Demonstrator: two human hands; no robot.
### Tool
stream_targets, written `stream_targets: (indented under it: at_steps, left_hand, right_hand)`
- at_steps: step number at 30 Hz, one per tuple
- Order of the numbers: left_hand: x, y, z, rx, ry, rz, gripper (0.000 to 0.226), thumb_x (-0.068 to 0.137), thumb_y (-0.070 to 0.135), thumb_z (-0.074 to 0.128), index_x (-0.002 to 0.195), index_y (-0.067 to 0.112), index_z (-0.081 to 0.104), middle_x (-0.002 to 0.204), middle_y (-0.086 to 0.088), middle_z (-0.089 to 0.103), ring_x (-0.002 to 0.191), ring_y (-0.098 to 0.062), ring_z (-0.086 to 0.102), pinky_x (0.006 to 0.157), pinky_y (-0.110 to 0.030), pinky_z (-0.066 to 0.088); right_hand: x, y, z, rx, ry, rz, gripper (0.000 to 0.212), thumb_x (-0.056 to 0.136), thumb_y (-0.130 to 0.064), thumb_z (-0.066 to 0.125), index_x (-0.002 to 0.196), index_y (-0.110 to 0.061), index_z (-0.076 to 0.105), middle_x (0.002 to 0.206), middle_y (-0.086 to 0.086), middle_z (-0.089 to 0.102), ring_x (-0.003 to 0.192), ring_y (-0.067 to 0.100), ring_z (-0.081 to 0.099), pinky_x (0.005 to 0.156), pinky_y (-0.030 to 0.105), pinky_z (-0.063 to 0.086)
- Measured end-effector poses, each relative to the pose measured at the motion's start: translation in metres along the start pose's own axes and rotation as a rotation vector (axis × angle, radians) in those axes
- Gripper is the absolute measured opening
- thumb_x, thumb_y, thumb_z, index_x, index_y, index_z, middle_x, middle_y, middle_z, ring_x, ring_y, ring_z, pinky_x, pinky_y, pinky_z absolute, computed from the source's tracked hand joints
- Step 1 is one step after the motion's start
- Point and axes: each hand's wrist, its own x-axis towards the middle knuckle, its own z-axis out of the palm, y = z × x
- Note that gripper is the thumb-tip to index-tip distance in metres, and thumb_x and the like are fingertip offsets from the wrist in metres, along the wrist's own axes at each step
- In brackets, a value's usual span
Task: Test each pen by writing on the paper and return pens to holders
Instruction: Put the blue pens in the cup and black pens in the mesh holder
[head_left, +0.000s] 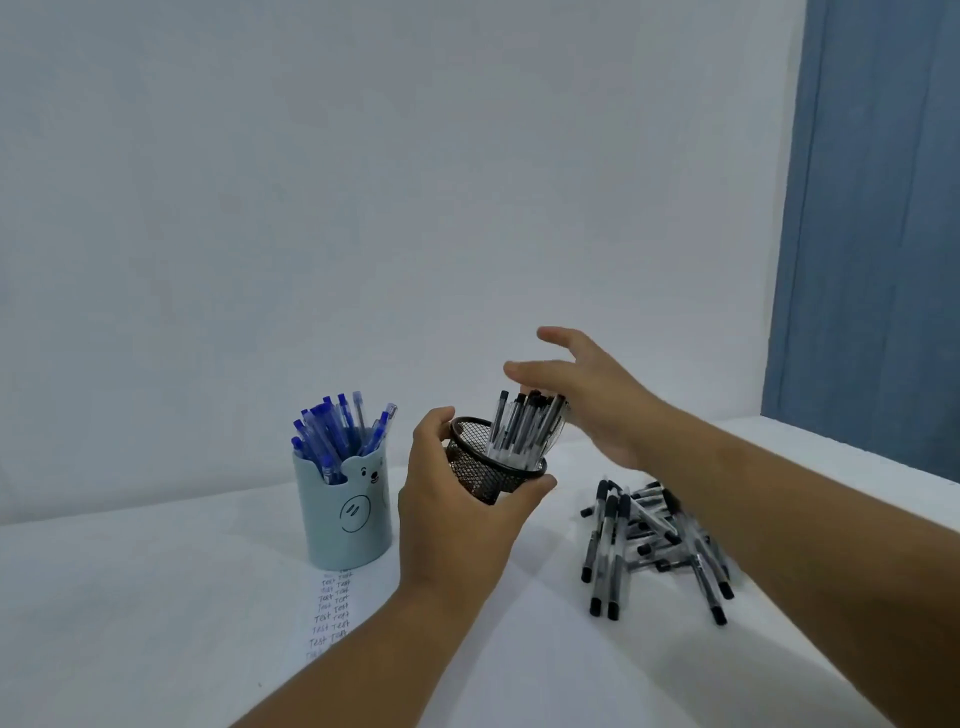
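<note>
The left hand (457, 519) holds the black mesh holder (493, 467) lifted off the bench (156, 597) and tilted toward the right, its grip closed round the mesh wall, thumb at the near rim and fingers at the far one; the right hand (597, 400) is spread above it, its grip wide and holding nothing, the palm resting against the caps of the black pens (524, 426) that stand in the holder. A loose pile of black pens (654, 540) lies on the bench just right of the holder, under the right forearm; the pale blue bear holder (348, 509) full of blue pens (337, 431) stands to the left, on the far end of the paper (332, 608) with its rows of test writing.

The risk, as I judge it, lies in the tilt; should the holder lean further or the palm lift away, the standing pens could slide out and mix with the pile, so tested and untested pens become indistinguishable. The right forearm passes close over the pile and could sweep pens toward the bench edge; a loosened grip on the mesh could drop the whole holder.
</note>
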Motion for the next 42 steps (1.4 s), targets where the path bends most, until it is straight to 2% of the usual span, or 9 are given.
stream_targets:
  at_steps: [3, 7, 14, 19, 23, 29, 35, 39, 42]
  left_hand:
    - [-0.001, 0.004, -0.003, 0.018, -0.040, 0.043, 0.090, 0.058, 0.049, 0.094, 0.128, 0.043, 0.039, 0.113, 0.025, 0.057, 0.101, 0.003, 0.062, 0.081, -0.010, 0.051]
    - [-0.005, 0.010, -0.004, 0.046, -0.114, 0.093, 0.091, 0.056, 0.058, 0.090, 0.130, 0.040, 0.041, 0.110, 0.021, 0.061, 0.098, 0.000, 0.064, 0.080, -0.020, 0.056]
    - [-0.010, 0.018, 0.001, 0.084, -0.177, 0.183, 0.090, 0.053, 0.068, 0.079, 0.128, 0.034, 0.045, 0.111, 0.015, 0.062, 0.101, 0.004, 0.059, 0.082, -0.019, 0.051]
    - [-0.014, 0.019, 0.001, 0.100, -0.174, 0.204, 0.087, 0.056, 0.060, 0.084, 0.128, 0.033, 0.045, 0.113, 0.012, 0.060, 0.102, -0.007, 0.061, 0.085, -0.031, 0.055]
    - [-0.015, 0.019, 0.001, 0.104, -0.173, 0.194, 0.086, 0.056, 0.056, 0.085, 0.129, 0.030, 0.047, 0.114, 0.010, 0.060, 0.102, -0.010, 0.060, 0.084, -0.025, 0.051]
    - [-0.015, 0.018, 0.002, 0.097, -0.169, 0.194, 0.086, 0.057, 0.055, 0.087, 0.129, 0.030, 0.047, 0.112, 0.012, 0.060, 0.102, -0.008, 0.061, 0.083, -0.023, 0.051]
    - [-0.013, 0.016, 0.001, 0.091, -0.170, 0.188, 0.084, 0.058, 0.055, 0.087, 0.128, 0.032, 0.046, 0.113, 0.013, 0.061, 0.102, -0.005, 0.061, 0.083, -0.022, 0.049]
    - [-0.012, 0.014, 0.001, 0.090, -0.170, 0.186, 0.084, 0.057, 0.058, 0.085, 0.127, 0.033, 0.046, 0.113, 0.012, 0.061, 0.104, -0.008, 0.061, 0.084, -0.024, 0.050]
    - [-0.012, 0.013, 0.000, 0.091, -0.167, 0.182, 0.085, 0.058, 0.060, 0.084, 0.129, 0.032, 0.046, 0.115, 0.011, 0.060, 0.105, -0.009, 0.060, 0.086, -0.028, 0.052]
  right_hand:
    - [-0.006, -0.006, -0.025, -0.151, -0.027, -0.042, 0.061, 0.091, -0.049, 0.066, 0.143, -0.030, 0.042, 0.128, -0.006, 0.063, 0.120, 0.014, 0.059, 0.109, 0.040, 0.043]
    - [-0.029, 0.005, -0.078, -0.476, -0.093, -0.073, 0.030, 0.102, -0.021, 0.056, 0.127, -0.035, 0.056, 0.120, -0.011, 0.069, 0.114, 0.010, 0.064, 0.105, 0.042, 0.049]
    - [-0.085, 0.030, -0.144, -1.332, -0.365, -0.072, 0.085, 0.081, 0.015, 0.042, 0.134, -0.051, 0.043, 0.145, -0.026, 0.042, 0.134, 0.006, 0.042, 0.108, 0.036, 0.042]
    - [-0.093, 0.033, -0.149, -1.678, -0.540, -0.126, 0.112, 0.075, 0.020, 0.047, 0.158, -0.038, -0.001, 0.167, -0.015, 0.002, 0.152, 0.012, 0.012, 0.114, 0.035, 0.036]
    - [-0.086, 0.046, -0.138, -1.704, -0.586, -0.243, 0.106, 0.077, 0.017, 0.047, 0.159, -0.032, 0.003, 0.167, -0.011, 0.004, 0.154, 0.013, 0.003, 0.120, 0.036, 0.027]
    - [-0.077, 0.054, -0.121, -1.543, -0.542, -0.196, 0.063, 0.077, -0.002, 0.051, 0.134, -0.025, 0.041, 0.126, -0.004, 0.047, 0.112, 0.019, 0.048, 0.092, 0.030, 0.044]
    - [-0.080, 0.069, -0.118, -1.458, -0.504, -0.257, 0.036, 0.084, -0.021, 0.049, 0.119, -0.020, 0.039, 0.109, -0.004, 0.044, 0.094, 0.015, 0.041, 0.086, 0.041, 0.046]
    - [-0.078, 0.075, -0.124, -1.402, -0.461, -0.352, 0.053, 0.085, -0.022, 0.045, 0.138, -0.021, 0.040, 0.118, -0.004, 0.045, 0.096, 0.005, 0.031, 0.087, 0.027, 0.037]
    - [-0.078, 0.083, -0.127, -1.351, -0.415, -0.420, 0.041, 0.090, -0.017, 0.047, 0.131, -0.018, 0.049, 0.114, -0.003, 0.047, 0.093, 0.007, 0.037, 0.082, 0.020, 0.035]
